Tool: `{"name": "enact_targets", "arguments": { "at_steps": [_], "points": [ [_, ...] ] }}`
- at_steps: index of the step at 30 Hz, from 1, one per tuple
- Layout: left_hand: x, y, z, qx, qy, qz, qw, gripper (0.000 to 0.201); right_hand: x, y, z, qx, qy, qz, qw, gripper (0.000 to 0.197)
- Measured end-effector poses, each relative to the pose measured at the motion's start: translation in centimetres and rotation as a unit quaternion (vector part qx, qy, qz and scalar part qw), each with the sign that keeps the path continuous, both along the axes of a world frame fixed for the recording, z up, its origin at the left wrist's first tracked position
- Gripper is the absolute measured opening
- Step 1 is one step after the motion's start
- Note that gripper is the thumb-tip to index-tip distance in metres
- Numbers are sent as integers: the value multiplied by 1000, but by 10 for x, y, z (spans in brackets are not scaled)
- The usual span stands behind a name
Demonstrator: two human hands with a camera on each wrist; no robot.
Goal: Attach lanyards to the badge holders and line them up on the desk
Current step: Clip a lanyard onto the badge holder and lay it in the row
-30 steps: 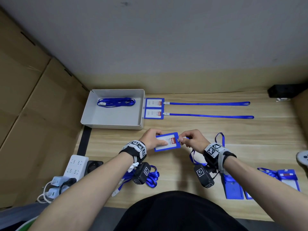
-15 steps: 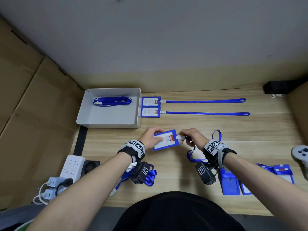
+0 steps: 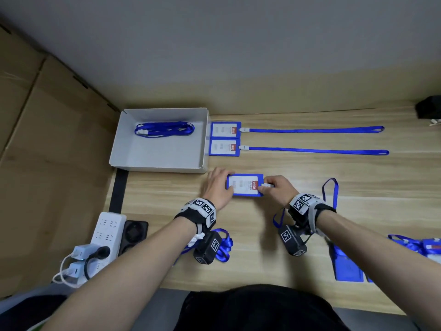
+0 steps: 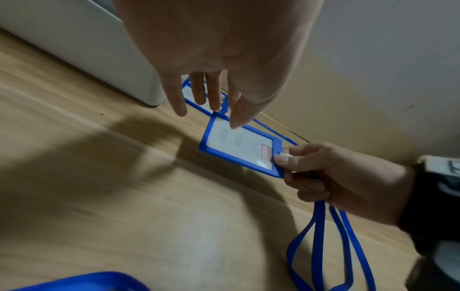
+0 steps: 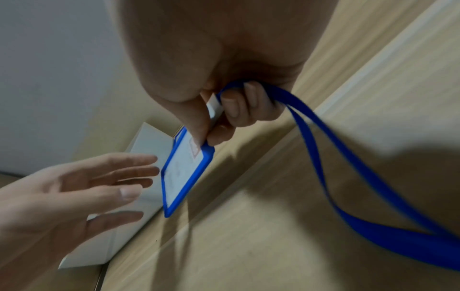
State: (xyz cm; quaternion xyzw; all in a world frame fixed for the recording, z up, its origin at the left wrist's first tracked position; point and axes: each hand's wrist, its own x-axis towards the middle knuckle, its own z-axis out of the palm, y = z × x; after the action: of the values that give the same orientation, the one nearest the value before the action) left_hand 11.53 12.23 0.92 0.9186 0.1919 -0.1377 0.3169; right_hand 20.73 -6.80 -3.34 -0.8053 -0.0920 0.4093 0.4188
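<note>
A blue badge holder (image 3: pixel 244 185) with a white card lies flat on the wooden desk (image 3: pixel 310 177), below two finished badges. My right hand (image 3: pixel 274 187) pinches the white clip (image 3: pixel 267 185) of a blue lanyard (image 3: pixel 330 192) at the holder's right end. In the right wrist view the clip (image 5: pixel 215 106) sits between thumb and forefinger, and the lanyard (image 5: pixel 348 167) trails from my palm. My left hand (image 3: pixel 218 187) is at the holder's left end with straight fingers, holding nothing. In the left wrist view its thumb tip is at the corner of the holder (image 4: pixel 239 145).
Two finished badges (image 3: pixel 224 130) (image 3: pixel 224 147) lie in a row with lanyards (image 3: pixel 315 130) stretched right. A white tray (image 3: pixel 157 163) at the left holds a lanyard bundle (image 3: pixel 164 129). Loose lanyards (image 3: pixel 222 249) and spare holders (image 3: pixel 346 266) lie near the front edge. A power strip (image 3: pixel 107 232) is at the left.
The badge holder has moved away from me towards the row and now lies level. My left hand has let go of it and straightened its fingers; my right hand still pinches the clip.
</note>
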Motion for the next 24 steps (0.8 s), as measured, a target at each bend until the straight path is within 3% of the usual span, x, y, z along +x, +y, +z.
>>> {"name": "enact_targets", "arguments": {
  "at_steps": [3,6,11,24],
  "points": [
    [-1,7,-7,19,16,-15,1000,46,13,26,-15,-10,24,-13,1000,16],
    [2,11,-10,16,47,-55,997,52,23,53,-26,0,24,-24,999,25],
    [12,16,-20,11,158,-137,978,66,34,76,-21,45,67,-3,997,25],
    [30,-11,-28,123,295,-127,939,81,73,8,-22,-51,-24,31,998,20]
  ]
}}
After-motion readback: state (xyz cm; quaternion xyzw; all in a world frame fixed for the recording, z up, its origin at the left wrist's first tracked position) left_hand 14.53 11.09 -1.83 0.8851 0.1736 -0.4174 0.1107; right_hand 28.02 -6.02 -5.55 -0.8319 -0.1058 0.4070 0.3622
